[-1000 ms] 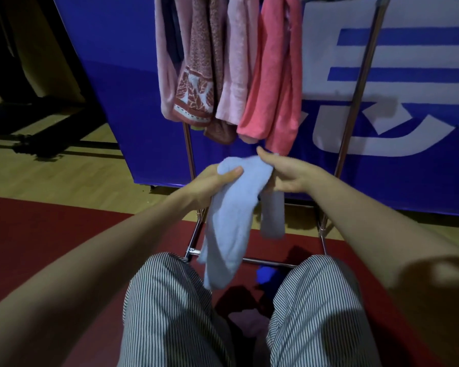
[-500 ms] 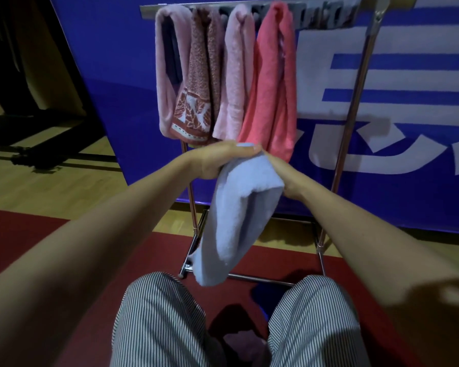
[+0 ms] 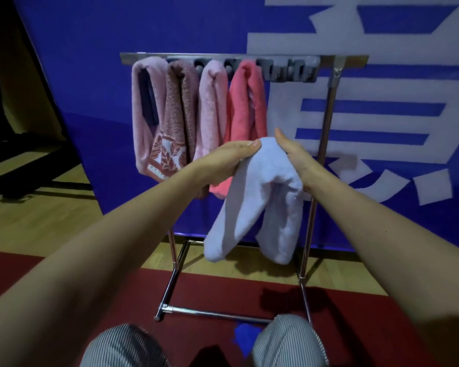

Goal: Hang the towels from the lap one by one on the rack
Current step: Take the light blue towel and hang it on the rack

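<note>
- left hand [image 3: 231,160] and right hand [image 3: 293,154] both gripping the blue towel [image 3: 257,207] at its fold
- it dangles doubled in front of the rack [image 3: 329,115], just right of the red towel [image 3: 245,107]

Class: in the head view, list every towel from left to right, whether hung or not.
pale pink towel → brown patterned towel → light pink towel → coral towel → light blue towel, not yet hung
</note>
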`<state>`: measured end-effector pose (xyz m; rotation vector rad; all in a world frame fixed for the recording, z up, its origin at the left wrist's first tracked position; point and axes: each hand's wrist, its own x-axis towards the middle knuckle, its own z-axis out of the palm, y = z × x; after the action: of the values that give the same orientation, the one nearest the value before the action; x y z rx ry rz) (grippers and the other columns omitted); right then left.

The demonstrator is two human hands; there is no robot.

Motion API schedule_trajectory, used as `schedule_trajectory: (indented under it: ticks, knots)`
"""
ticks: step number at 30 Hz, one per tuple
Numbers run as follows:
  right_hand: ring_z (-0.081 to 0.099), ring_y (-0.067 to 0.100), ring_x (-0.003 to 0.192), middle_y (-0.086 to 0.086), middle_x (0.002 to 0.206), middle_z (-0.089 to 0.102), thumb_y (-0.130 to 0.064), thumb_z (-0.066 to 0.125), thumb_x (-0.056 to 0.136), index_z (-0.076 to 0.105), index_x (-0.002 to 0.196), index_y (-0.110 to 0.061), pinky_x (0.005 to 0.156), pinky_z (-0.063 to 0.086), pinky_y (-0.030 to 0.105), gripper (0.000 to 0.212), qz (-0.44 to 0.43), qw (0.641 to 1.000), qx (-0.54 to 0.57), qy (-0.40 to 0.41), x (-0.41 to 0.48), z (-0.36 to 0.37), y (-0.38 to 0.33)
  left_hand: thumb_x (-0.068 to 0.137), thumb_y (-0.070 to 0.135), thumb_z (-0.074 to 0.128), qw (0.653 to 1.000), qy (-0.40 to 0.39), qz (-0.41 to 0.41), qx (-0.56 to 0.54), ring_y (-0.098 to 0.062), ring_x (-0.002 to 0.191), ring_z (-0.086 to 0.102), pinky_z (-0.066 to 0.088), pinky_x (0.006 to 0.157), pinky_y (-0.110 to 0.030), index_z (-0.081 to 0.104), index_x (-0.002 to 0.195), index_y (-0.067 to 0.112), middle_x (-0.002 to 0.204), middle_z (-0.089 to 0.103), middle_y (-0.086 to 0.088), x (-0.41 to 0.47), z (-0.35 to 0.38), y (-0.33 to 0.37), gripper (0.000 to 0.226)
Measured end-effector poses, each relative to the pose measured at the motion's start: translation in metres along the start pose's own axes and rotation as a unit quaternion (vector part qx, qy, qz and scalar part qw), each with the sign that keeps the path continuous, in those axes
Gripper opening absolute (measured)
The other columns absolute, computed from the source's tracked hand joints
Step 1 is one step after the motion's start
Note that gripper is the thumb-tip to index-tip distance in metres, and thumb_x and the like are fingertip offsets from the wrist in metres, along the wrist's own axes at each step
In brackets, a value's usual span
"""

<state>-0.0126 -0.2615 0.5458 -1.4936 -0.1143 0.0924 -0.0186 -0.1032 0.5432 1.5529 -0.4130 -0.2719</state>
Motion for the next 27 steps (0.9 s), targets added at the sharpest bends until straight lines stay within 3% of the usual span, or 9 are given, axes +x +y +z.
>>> schedule_trajectory:
  ticks: [3,6,9,13,16,20,23,25,27]
  knots:
    - [0.062,0.030,0.108,0.019,0.115,0.065,-0.053,0.049,0.089,0.062,0.116,-0.004,0.103,0.044,0.043,0.058,-0.004,0.999,-0.025,0.044,0.010,-0.013,-0.024,0.099,0.022,0.041,0.998,0.041,0.045,-0.015,-0.007,0.074,0.068,0.055,0.069,-0.019,0.063,0.101,0.007,0.077,0.074,0.003,0.024,0.015,0.017,0.027]
    - [0.061,0.027,0.107,0.015,0.120,0.063,-0.049,0.043,0.094,0.060,0.119,-0.008,0.097,0.047,0.037,0.051,-0.040,0.994,-0.048,0.090,0.022,-0.021,-0.047,0.097,0.024,0.048,0.993,0.092,0.067,-0.020,-0.017,0.082,0.065,0.053,0.080,-0.029,0.064,0.097,0.007,0.087,0.071,-0.007,0.055,0.025,0.032,0.024]
    - [0.064,0.022,0.092,0.012,0.107,0.067,-0.050,0.045,0.093,0.062,0.116,-0.008,0.084,0.053,0.031,0.051,-0.058,0.991,-0.048,0.114,0.042,-0.029,-0.064,0.097,0.026,0.049,0.988,0.126,0.084,-0.029,-0.021,0.085,0.064,0.053,0.084,-0.033,0.066,0.091,0.010,0.092,0.068,-0.010,0.080,0.032,0.046,0.024]
    - [0.057,0.007,0.068,-0.002,0.078,0.059,-0.048,0.040,0.095,0.057,0.113,-0.014,0.043,0.045,0.010,0.042,-0.083,0.989,-0.062,0.106,0.073,-0.036,-0.092,0.097,0.030,0.047,0.977,0.168,0.134,-0.011,-0.020,0.083,0.064,0.053,0.078,-0.029,0.065,0.093,0.009,0.090,0.068,-0.011,0.118,0.027,0.068,0.028]
    - [0.062,0.012,0.079,-0.001,0.082,0.063,-0.046,0.038,0.097,0.059,0.115,-0.011,0.053,0.047,0.016,0.045,-0.104,0.989,-0.054,0.089,0.099,-0.035,-0.106,0.098,0.031,0.045,0.962,0.219,0.160,0.010,-0.018,0.084,0.063,0.052,0.078,-0.028,0.063,0.098,0.008,0.089,0.067,-0.008,0.144,0.020,0.078,0.029]
    - [0.055,0.004,0.065,-0.002,0.076,0.058,-0.043,0.036,0.098,0.058,0.110,-0.010,0.046,0.044,0.009,0.042,-0.120,0.983,-0.062,0.127,0.130,-0.026,-0.120,0.099,0.031,0.043,0.950,0.268,0.162,-0.007,-0.027,0.100,0.065,0.052,0.092,-0.038,0.062,0.100,0.009,0.101,0.069,-0.015,0.182,0.011,0.083,0.029]
    - [0.055,0.011,0.070,-0.003,0.070,0.055,-0.047,0.038,0.096,0.056,0.097,-0.014,0.066,0.044,0.016,0.038,-0.124,0.975,-0.078,0.166,0.152,-0.025,-0.124,0.098,0.032,0.042,0.945,0.292,0.148,-0.018,-0.030,0.099,0.066,0.050,0.095,-0.044,0.059,0.090,0.012,0.094,0.068,-0.014,0.209,0.007,0.084,0.028]
    - [0.057,0.016,0.079,0.000,0.075,0.059,-0.048,0.037,0.096,0.059,0.096,-0.012,0.076,0.043,0.024,0.042,-0.123,0.974,-0.083,0.171,0.169,-0.027,-0.123,0.099,0.029,0.040,0.940,0.307,0.147,-0.027,-0.029,0.096,0.065,0.051,0.091,-0.038,0.059,0.093,0.007,0.091,0.065,-0.013,0.224,0.003,0.086,0.030]
    - [0.057,0.018,0.084,0.004,0.086,0.061,-0.047,0.037,0.097,0.062,0.106,-0.006,0.078,0.043,0.024,0.049,-0.117,0.974,-0.088,0.174,0.180,-0.026,-0.121,0.101,0.027,0.036,0.946,0.299,0.121,0.003,-0.022,0.094,0.060,0.046,0.086,-0.025,0.058,0.107,0.000,0.096,0.060,-0.011,0.233,0.000,0.086,0.035]
